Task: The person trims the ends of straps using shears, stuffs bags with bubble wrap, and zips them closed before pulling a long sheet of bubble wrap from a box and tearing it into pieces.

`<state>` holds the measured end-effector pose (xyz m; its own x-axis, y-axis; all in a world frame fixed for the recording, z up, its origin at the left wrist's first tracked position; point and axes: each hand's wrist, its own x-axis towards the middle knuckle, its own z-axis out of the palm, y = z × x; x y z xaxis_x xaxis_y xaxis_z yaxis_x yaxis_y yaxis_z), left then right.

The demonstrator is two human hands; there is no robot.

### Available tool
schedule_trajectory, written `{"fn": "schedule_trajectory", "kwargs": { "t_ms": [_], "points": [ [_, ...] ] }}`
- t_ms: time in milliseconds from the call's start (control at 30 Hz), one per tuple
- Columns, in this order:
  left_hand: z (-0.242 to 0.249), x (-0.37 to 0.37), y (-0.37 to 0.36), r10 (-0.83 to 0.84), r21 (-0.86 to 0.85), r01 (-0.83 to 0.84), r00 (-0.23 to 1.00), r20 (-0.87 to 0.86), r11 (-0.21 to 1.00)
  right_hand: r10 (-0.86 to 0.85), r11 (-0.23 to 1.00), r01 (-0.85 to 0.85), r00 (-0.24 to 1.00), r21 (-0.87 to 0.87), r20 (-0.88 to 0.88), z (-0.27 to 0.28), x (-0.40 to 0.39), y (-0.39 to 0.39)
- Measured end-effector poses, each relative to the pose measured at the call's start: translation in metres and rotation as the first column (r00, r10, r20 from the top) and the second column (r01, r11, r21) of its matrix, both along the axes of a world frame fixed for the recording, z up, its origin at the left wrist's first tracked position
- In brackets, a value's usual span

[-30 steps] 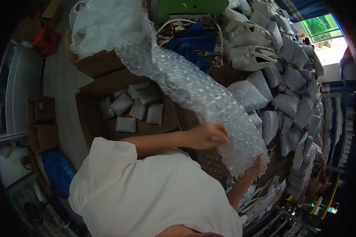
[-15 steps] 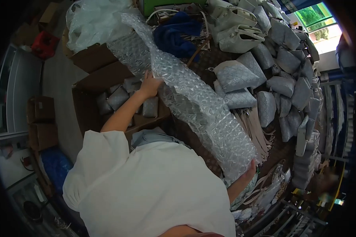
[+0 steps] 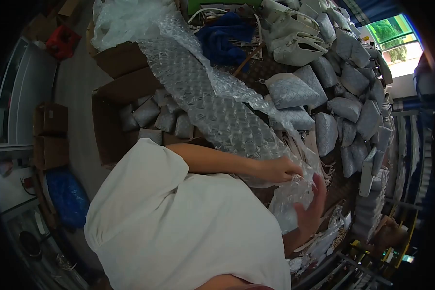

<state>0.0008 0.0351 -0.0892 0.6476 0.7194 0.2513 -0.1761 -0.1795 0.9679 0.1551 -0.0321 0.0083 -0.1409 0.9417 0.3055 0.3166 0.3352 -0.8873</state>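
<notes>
A long sheet of bubble wrap (image 3: 217, 116) runs from the upper left down to the front of my body. My left hand (image 3: 278, 170) reaches across to its lower end, fingers closed on the plastic. Just to the right, my right hand (image 3: 313, 209) is raised with fingers apart, beside the crumpled end of the wrap. Left of the sheet stands an open cardboard box (image 3: 108, 104) with several grey pouches (image 3: 146, 113) in it. The sheet overlaps the box's right side in this view.
Grey quilted pouches (image 3: 345, 108) are heaped at the right, with pale handbags (image 3: 298, 48) behind them. Beige straps (image 3: 310, 150) hang near the wrap. A blue cloth (image 3: 224, 38) lies at the back. More clear plastic (image 3: 123, 21) is bunched behind the box.
My left hand has moved from the sheet's middle by the box to its lower right end. The sheet now lies more spread out, and my right hand has opened away from its edge.
</notes>
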Motion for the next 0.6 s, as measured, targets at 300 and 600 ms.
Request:
{"fn": "schedule_trajectory", "kwargs": {
  "t_ms": [300,600],
  "points": [
    [-0.031,-0.086,-0.003,0.443,0.369,-0.391,0.894,-0.066,0.843,-0.541,0.839,0.429,0.722,0.335,0.431,-0.073,0.089,-0.013],
    [-0.157,-0.259,0.013,0.811,0.498,-0.851,-0.405,-0.422,-0.166,-0.796,0.6,0.579,0.366,0.552,0.481,-0.099,0.222,-0.057]
  ]
}}
